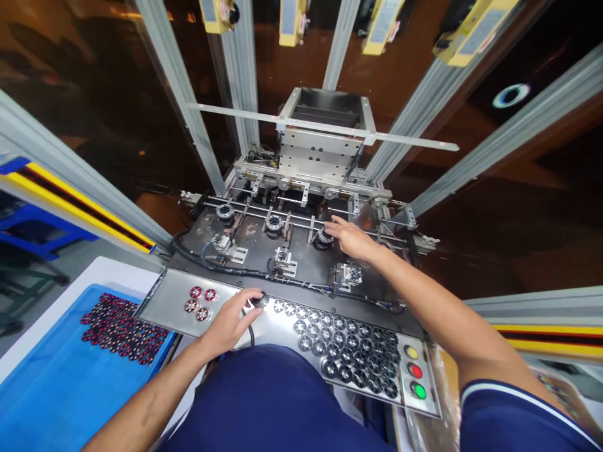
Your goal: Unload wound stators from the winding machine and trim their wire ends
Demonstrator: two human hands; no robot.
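Rows of black rings crowd our metal tray beside three coloured buttons, and a cable bundle runs between that tray and three round fixtures. Our left hand pinches a dark round part over the tray; our right hand, loosely spread, reaches the rightmost fixture, though we cannot tell whether it grips anything

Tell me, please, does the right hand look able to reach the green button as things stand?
Probably yes: nothing covers the green button, though the right hand is at a round part and would first have to draw back.
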